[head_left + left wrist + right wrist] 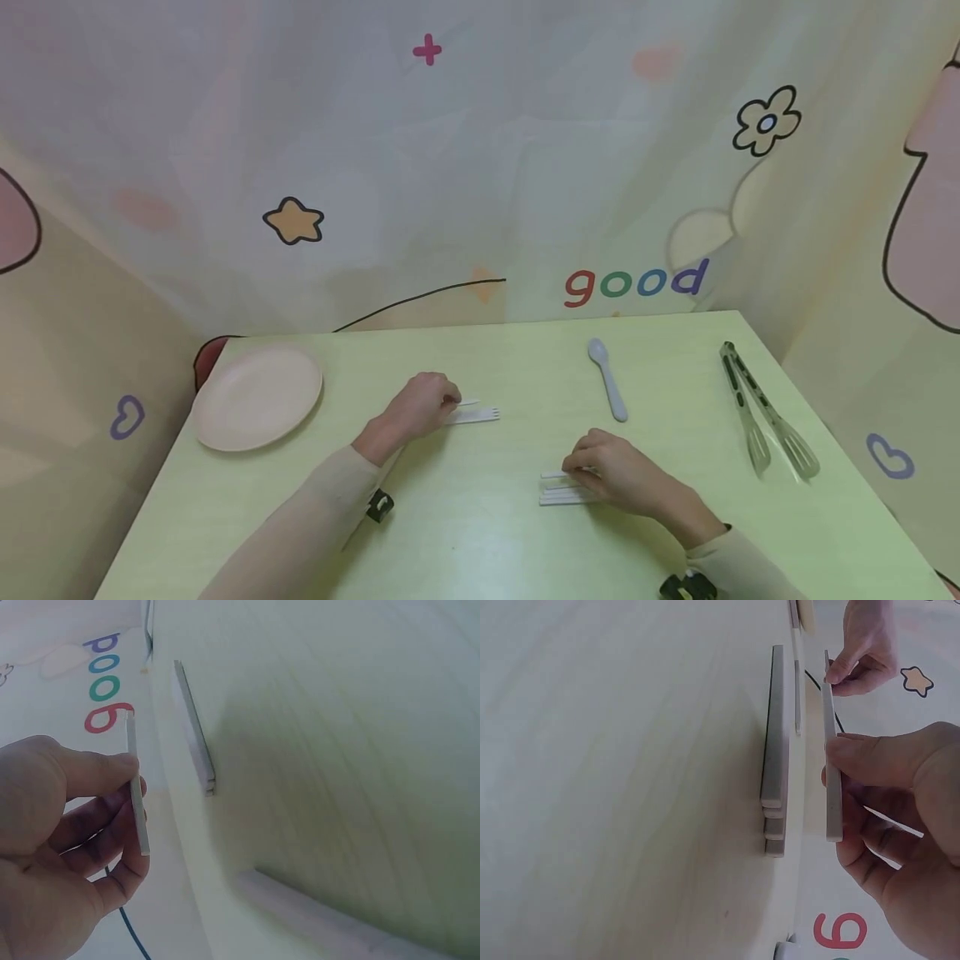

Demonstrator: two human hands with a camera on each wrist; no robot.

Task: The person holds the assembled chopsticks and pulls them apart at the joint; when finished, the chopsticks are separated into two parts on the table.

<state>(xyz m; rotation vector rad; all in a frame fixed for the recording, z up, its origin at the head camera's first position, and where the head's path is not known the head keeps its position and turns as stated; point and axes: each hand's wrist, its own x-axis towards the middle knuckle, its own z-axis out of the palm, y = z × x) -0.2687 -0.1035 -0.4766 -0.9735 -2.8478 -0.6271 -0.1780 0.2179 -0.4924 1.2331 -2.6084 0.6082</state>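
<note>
My left hand (pixel 422 404) pinches a thin white stick (pixel 139 802) between thumb and fingers, held above the table. Beneath it lie white sticks (pixel 476 416) side by side, seen end-on in the left wrist view. My right hand (pixel 618 471) likewise grips a thin white stick (pixel 831 780) by its middle, raised off the table. Several more white sticks (pixel 775 750) lie in a close row below that hand, their ends slightly staggered. A pale rod (pixel 315 915) lies near my left wrist, partly hidden by the arm in the head view.
A pale pink plate (pixel 258 400) sits at the table's left back corner. Behind the right hand lies a light blue-grey spoon (pixel 609 382). Slotted tongs (pixel 768 417) rest near the right edge. A printed curtain (pixel 450 167) hangs behind the table (pixel 480 533).
</note>
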